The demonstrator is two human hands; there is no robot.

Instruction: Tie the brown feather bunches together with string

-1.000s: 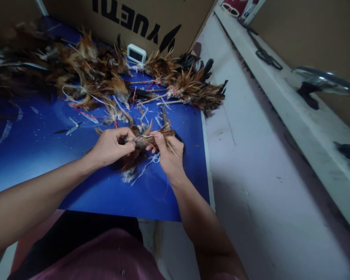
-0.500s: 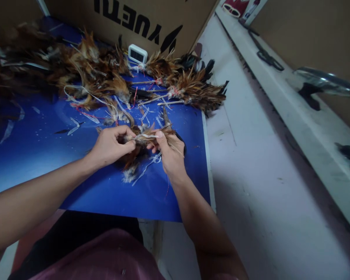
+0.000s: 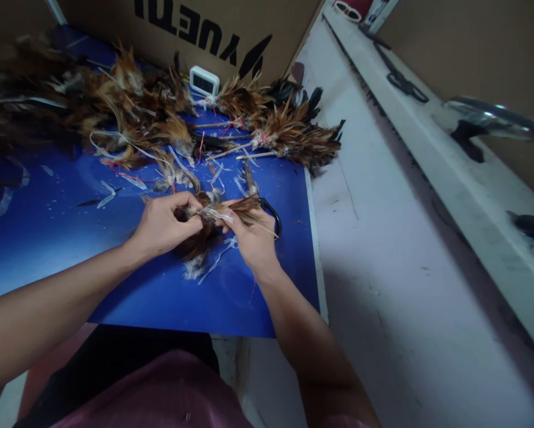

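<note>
Between my hands is a small bunch of brown feathers (image 3: pixel 247 205), with a strip of clear plastic (image 3: pixel 217 214) lying along it. My left hand (image 3: pixel 165 223) pinches the fluffy quill end between thumb and forefinger. Wrapped around the feathers from the right, my right hand (image 3: pixel 254 233) has its thumb along the plastic strip. Darker feathers with a pale downy tuft (image 3: pixel 194 267) lie on the table just below my hands. Beside my right fingers shows a black loop-shaped handle (image 3: pixel 273 215), partly hidden by the hand.
On the blue tabletop (image 3: pixel 160 303), loose brown feathers (image 3: pixel 128 107) pile up at the back left. Feather bundles on sticks (image 3: pixel 293 139), tied with red string, lie at the back right. A white digital timer (image 3: pixel 204 81) stands before a cardboard box (image 3: pixel 271 24). Plastic scraps are scattered about.
My right thumb has shifted a little left and down along the feathers and plastic strip. More of the black handle now shows. The whole view has shifted slightly; my left hand keeps its pinch.
</note>
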